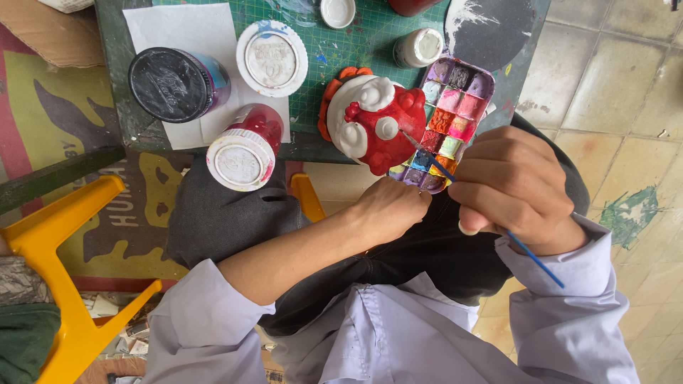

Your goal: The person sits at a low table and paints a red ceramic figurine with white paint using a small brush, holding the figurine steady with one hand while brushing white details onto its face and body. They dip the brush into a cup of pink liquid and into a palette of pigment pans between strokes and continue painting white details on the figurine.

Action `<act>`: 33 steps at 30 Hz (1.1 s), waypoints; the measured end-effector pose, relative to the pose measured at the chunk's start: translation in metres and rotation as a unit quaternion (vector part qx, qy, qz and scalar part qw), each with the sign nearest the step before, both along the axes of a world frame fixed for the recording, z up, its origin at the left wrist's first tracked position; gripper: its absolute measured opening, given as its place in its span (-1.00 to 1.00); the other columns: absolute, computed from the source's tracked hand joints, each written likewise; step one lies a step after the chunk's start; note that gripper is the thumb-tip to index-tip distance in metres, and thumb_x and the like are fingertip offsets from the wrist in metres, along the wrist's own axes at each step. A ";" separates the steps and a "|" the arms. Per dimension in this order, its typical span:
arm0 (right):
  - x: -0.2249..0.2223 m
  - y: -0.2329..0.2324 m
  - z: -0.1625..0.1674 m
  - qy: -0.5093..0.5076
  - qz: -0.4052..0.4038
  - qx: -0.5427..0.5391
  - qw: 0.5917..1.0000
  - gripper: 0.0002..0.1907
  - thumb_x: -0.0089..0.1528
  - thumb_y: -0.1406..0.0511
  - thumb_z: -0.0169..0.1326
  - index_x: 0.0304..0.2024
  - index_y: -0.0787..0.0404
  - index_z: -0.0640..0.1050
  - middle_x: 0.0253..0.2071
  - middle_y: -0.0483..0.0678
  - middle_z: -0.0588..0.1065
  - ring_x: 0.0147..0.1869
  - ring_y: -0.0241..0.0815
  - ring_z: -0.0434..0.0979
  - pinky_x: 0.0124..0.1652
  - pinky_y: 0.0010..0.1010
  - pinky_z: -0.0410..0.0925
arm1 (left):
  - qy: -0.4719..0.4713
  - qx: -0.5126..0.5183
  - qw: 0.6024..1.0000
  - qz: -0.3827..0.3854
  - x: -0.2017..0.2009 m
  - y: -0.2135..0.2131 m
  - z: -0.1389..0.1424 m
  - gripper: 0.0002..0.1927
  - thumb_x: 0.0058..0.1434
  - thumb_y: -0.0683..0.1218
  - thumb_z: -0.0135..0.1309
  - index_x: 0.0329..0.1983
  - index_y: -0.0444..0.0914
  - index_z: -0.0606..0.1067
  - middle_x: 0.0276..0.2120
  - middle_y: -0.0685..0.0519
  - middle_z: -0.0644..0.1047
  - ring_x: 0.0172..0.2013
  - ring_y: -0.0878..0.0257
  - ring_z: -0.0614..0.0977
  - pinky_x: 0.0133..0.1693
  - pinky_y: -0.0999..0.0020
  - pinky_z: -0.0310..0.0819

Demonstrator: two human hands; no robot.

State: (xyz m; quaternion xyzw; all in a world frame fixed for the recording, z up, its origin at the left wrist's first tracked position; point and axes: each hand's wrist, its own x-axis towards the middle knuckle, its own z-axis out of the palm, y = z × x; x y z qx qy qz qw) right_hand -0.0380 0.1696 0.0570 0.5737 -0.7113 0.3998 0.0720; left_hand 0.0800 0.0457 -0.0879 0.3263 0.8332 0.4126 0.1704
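My left hand (388, 206) grips the lower part of a red and white painted figurine (370, 117), holding it up over my lap at the table's edge. My right hand (512, 185) is closed on a thin blue paintbrush (530, 256). The brush's tip touches a white round spot on the figurine's side. Just behind the brush sits a paint palette (452, 110) with several coloured squares, resting partly on the table and partly against my right hand.
A green cutting mat (348, 43) covers the dark table. On it stand a black-lidded jar (171, 82), two white-lidded paint jars (272, 57) (242, 153), a small white bottle (418, 46) and a black disc (491, 25). A yellow plastic stool (64, 249) stands at left.
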 end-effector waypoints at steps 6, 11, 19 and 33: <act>0.002 0.000 0.002 0.029 0.014 0.020 0.999 -0.64 0.41 0.17 0.06 -0.19 0.41 0.48 -0.34 0.07 0.49 -0.32 0.04 0.54 -0.35 -0.15 0.45 | 0.014 0.008 1.000 0.014 0.002 0.002 -0.002 -0.97 0.05 -0.21 0.15 -0.45 -0.29 0.55 -0.51 -0.09 0.59 -0.40 0.01 0.67 -0.35 0.09 0.51; 0.003 -0.001 0.002 0.049 0.034 0.035 0.998 -0.62 0.42 0.15 0.11 -0.18 0.42 0.49 -0.31 0.07 0.50 -0.30 0.04 0.55 -0.31 -0.16 0.47 | 0.036 0.019 0.999 0.028 0.002 0.001 -0.001 -0.94 -0.01 -0.24 0.16 -0.43 -0.31 0.57 -0.48 -0.09 0.60 -0.36 0.01 0.67 -0.29 0.10 0.52; 0.004 0.002 0.004 0.055 0.031 0.054 0.997 -0.62 0.41 0.15 0.13 -0.15 0.40 0.48 -0.30 0.08 0.50 -0.28 0.06 0.56 -0.29 -0.13 0.48 | 0.033 0.002 0.999 0.014 0.002 0.001 0.001 -0.93 0.02 -0.25 0.16 -0.40 -0.34 0.56 -0.47 -0.12 0.58 -0.35 0.00 0.66 -0.29 0.09 0.52; 0.004 0.001 0.005 0.041 0.017 0.042 0.998 -0.64 0.37 0.16 0.13 -0.15 0.40 0.47 -0.29 0.08 0.50 -0.28 0.05 0.56 -0.29 -0.13 0.48 | 0.020 0.028 0.999 0.034 0.002 0.002 0.003 -0.96 -0.02 -0.28 0.15 -0.47 -0.31 0.55 -0.46 -0.10 0.58 -0.34 -0.02 0.66 -0.33 0.07 0.51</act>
